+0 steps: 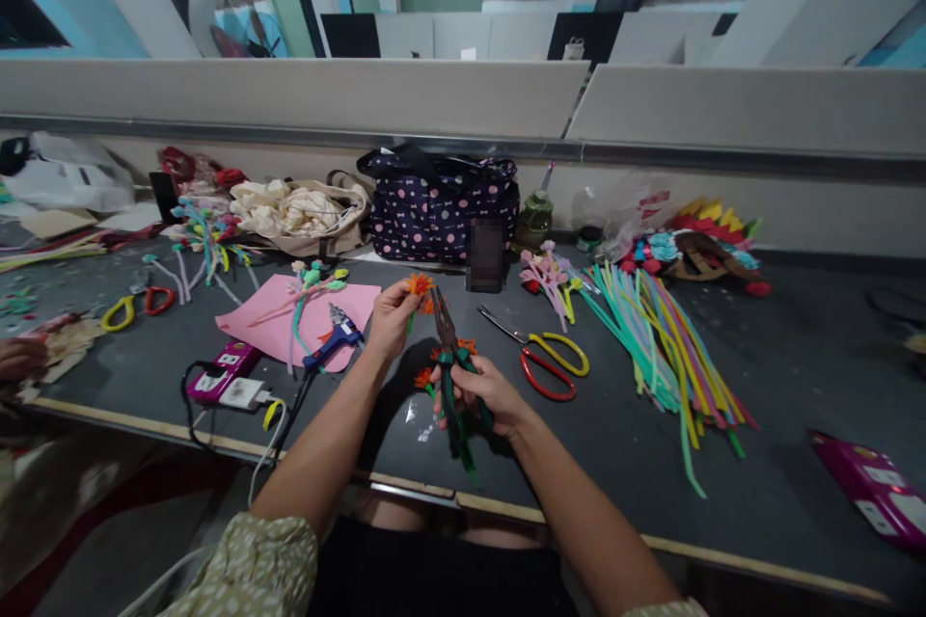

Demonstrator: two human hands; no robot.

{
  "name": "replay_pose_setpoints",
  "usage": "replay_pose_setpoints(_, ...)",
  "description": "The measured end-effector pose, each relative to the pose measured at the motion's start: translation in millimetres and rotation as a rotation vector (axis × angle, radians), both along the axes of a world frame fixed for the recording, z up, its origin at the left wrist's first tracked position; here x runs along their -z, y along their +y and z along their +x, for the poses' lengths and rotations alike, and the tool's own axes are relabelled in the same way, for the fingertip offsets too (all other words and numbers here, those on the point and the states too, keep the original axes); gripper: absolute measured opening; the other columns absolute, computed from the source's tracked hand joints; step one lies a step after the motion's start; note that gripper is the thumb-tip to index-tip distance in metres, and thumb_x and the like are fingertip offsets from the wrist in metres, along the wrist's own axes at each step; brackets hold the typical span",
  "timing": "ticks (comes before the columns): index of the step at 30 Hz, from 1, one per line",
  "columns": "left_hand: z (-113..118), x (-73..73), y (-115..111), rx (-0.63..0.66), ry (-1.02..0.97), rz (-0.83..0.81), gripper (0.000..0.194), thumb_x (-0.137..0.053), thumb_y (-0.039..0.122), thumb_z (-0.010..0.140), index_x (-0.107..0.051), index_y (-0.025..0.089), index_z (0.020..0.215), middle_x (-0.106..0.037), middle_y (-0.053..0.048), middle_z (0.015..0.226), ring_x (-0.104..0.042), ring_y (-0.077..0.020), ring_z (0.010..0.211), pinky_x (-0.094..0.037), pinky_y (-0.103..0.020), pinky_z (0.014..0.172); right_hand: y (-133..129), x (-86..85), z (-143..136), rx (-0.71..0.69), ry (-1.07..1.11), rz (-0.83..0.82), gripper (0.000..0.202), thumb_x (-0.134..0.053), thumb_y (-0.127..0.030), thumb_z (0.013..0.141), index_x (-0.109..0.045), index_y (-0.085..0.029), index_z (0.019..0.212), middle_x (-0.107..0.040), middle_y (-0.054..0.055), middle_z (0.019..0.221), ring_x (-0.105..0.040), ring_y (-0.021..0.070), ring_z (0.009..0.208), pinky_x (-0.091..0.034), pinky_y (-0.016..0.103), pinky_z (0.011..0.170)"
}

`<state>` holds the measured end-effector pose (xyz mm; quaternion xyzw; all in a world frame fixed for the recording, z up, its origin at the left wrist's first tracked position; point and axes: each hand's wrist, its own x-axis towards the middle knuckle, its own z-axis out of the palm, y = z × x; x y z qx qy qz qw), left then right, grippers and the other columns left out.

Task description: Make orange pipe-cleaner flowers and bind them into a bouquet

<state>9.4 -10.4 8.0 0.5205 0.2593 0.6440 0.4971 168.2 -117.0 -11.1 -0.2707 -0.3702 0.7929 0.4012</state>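
My left hand [392,318] pinches a small orange fuzzy-wire flower [420,284] with a green stem, raised above the dark table. In my right hand [490,393] are long-nose pliers [446,333] with green handles. Their jaws point up beside the flower; whether they touch it I cannot tell. Below, more orange flowers [422,377] lie near the pliers, partly covered by my right hand and the tool. Scissors [554,363] with one red and one yellow handle rest to the right of the pliers.
Left of my hands, a blue glue gun [334,339] lies on pink paper [253,313], near a purple power strip [226,374] with cords. Pipe cleaners [666,337] spread out at the right. A dotted bag [434,212] stands behind; another person's hand [20,359] shows far left.
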Motion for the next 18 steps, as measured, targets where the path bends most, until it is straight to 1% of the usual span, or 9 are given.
replay_pose_setpoints(5, 1.3, -0.4, -0.2, -0.007, -0.023, -0.021, 0.023, -0.076, 0.036, 0.068, -0.066, 0.016, 0.071, -0.055, 0.0, 0.064, -0.047, -0.0096, 0.059, -0.039, -0.023, 0.059, -0.2, -2.2, 0.2, -0.013, 0.027, -0.031, 0.036, -0.071, -0.043, 0.076, -0.064, -0.011, 0.093, -0.051, -0.003, 0.056, -0.066, 0.0207, 0.063, -0.059, 0.037, 0.054)
replay_pose_setpoints(10, 2.0, -0.5, 0.2, 0.011, -0.071, -0.031, 0.022, -0.077, 0.034, 0.068, -0.066, 0.015, 0.072, -0.056, 0.0, 0.064, -0.047, -0.0086, 0.057, -0.039, -0.022, 0.058, 0.7, -2.1, 2.1, -0.049, 0.093, -0.046, 0.038, -0.072, -0.043, 0.075, -0.064, -0.01, 0.092, -0.05, -0.003, 0.053, -0.067, 0.0209, 0.062, -0.058, 0.034, 0.051)
replay_pose_setpoints(15, 2.0, 1.9, -0.5, 0.019, -0.072, -0.056, 0.021, -0.076, 0.033, 0.068, -0.067, 0.015, 0.074, -0.057, 0.0, 0.066, -0.049, -0.0086, 0.059, -0.04, -0.021, 0.059, 2.8, 6.1, 4.9, -0.119, 0.134, -0.002, 0.038, -0.068, -0.043, 0.079, -0.062, -0.01, 0.097, -0.056, -0.001, 0.055, -0.067, 0.0202, 0.064, -0.058, 0.032, 0.053)
replay_pose_setpoints(18, 2.4, 4.2, -0.9, 0.025, -0.064, -0.081, 0.02, -0.077, 0.032, 0.068, -0.067, 0.015, 0.075, -0.058, 0.0, 0.068, -0.049, -0.0086, 0.06, -0.042, -0.021, 0.059, 3.0, 8.3, 5.5, -0.148, 0.112, 0.026, 0.038, -0.064, -0.044, 0.082, -0.062, -0.01, 0.099, -0.063, 0.004, 0.061, -0.068, 0.0201, 0.064, -0.057, 0.031, 0.053)
